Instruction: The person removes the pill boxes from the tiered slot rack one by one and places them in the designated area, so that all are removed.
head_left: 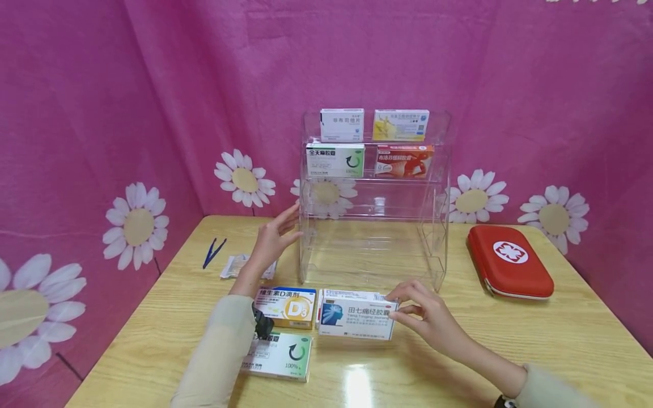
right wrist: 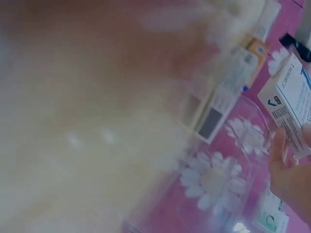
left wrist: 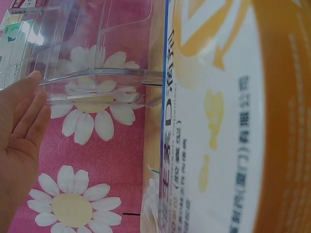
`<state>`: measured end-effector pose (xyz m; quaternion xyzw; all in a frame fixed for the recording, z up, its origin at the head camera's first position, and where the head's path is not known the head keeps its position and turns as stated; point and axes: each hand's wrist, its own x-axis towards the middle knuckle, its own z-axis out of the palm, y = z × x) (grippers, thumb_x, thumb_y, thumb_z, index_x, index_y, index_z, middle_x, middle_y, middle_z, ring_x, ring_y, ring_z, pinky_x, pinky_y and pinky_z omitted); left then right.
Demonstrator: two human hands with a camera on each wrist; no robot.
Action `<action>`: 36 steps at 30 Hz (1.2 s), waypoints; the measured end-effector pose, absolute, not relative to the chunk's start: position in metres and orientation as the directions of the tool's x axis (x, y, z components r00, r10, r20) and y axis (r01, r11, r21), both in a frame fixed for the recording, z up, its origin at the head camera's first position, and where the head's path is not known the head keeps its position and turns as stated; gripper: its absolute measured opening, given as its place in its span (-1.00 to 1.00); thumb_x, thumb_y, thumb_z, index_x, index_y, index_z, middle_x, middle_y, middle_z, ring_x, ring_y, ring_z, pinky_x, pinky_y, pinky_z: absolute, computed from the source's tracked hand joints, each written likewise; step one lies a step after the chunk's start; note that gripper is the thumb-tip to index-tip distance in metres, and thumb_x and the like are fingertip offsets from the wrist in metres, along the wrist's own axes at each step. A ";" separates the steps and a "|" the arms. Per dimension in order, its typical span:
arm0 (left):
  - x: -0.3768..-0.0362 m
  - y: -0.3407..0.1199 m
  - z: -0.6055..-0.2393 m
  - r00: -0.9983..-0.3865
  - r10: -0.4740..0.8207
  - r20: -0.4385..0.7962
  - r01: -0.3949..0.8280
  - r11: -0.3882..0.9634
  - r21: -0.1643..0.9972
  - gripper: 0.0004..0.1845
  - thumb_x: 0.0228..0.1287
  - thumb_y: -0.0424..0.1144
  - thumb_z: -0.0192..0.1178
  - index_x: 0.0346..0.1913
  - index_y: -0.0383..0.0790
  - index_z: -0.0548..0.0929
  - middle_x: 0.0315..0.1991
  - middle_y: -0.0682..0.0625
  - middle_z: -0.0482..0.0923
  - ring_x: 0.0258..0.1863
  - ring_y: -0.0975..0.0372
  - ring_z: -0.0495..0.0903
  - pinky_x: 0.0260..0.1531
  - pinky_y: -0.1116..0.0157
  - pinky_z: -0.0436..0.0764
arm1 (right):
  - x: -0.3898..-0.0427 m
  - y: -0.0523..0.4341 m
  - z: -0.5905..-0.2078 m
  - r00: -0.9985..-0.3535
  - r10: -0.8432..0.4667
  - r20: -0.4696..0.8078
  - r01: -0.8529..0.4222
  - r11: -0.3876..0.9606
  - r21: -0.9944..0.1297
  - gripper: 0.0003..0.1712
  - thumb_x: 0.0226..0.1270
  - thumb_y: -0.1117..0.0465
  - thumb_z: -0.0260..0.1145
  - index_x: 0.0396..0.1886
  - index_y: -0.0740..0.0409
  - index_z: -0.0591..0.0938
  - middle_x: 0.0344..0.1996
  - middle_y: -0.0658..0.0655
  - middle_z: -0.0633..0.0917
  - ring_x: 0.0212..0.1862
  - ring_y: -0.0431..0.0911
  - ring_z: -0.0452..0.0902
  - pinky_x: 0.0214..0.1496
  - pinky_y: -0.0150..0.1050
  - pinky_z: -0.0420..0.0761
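Observation:
My right hand pinches the right end of a white medicine box with a blue head picture, its front tilted toward me. In the right wrist view, thumb and fingers hold that box at one end. At the left side of a clear tiered display rack, my left hand has its fingers extended, fingertips right at the side panel. The left wrist view shows this hand beside the rack's edge. An orange-and-white vitamin D box and a green-and-white box lie below the left forearm.
On the rack's upper tiers stand a white box, a yellow-and-white box, a green-and-white box and a red box. A red first-aid case lies right. Blue tweezers and a clear packet lie left.

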<state>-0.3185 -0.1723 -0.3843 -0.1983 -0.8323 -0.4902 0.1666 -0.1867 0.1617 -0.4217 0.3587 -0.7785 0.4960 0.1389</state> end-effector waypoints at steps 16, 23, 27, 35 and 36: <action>-0.321 -0.174 -0.384 -0.859 0.166 0.485 0.507 0.414 0.756 -0.30 0.18 -0.51 0.30 0.41 -0.26 0.36 0.23 -0.31 0.53 0.24 -0.09 0.55 0.27 0.09 0.60 | -0.166 0.165 -0.442 -0.805 -0.534 0.259 -0.476 0.321 -0.819 -0.82 0.25 0.24 0.38 -0.16 0.13 0.61 -0.21 0.19 0.63 -0.26 -0.36 0.59 -0.19 -0.44 0.72; -0.320 -0.173 -0.386 -0.863 0.164 0.478 0.500 0.414 0.761 -0.29 0.17 -0.54 0.29 0.41 -0.32 0.34 0.23 -0.34 0.51 0.24 -0.12 0.54 0.27 0.05 0.59 | -0.169 0.162 -0.444 -0.830 -0.551 0.093 -0.339 0.364 -0.868 -0.78 0.27 0.21 0.37 -0.13 0.19 0.62 -0.18 0.23 0.68 -0.24 -0.33 0.61 -0.20 -0.48 0.67; -0.320 -0.173 -0.386 -0.865 0.159 0.475 0.496 0.414 0.763 -0.29 0.17 -0.52 0.30 0.40 -0.27 0.36 0.23 -0.31 0.54 0.23 -0.09 0.55 0.26 0.10 0.60 | -0.170 0.158 -0.444 -0.830 -0.556 0.037 -0.288 0.371 -0.883 -0.77 0.27 0.24 0.37 -0.11 0.22 0.64 -0.17 0.25 0.69 -0.26 -0.29 0.61 -0.22 -0.47 0.71; -0.321 -0.174 -0.387 -0.864 0.167 0.474 0.498 0.418 0.760 -0.29 0.18 -0.52 0.29 0.41 -0.23 0.36 0.23 -0.30 0.54 0.23 -0.07 0.56 0.27 0.15 0.60 | -0.171 0.149 -0.444 -0.824 -0.567 0.018 -0.275 0.371 -0.887 -0.76 0.27 0.29 0.36 -0.12 0.33 0.64 -0.25 0.27 0.71 -0.35 -0.38 0.58 -0.35 -0.42 0.75; -0.321 -0.174 -0.387 -0.866 0.167 0.472 0.495 0.423 0.759 -0.29 0.18 -0.51 0.29 0.41 -0.23 0.36 0.23 -0.29 0.54 0.23 -0.07 0.56 0.27 0.15 0.60 | -0.171 0.148 -0.444 -0.823 -0.568 0.020 -0.280 0.376 -0.883 -0.76 0.27 0.29 0.36 -0.12 0.34 0.64 -0.26 0.26 0.71 -0.35 -0.39 0.58 -0.36 -0.42 0.75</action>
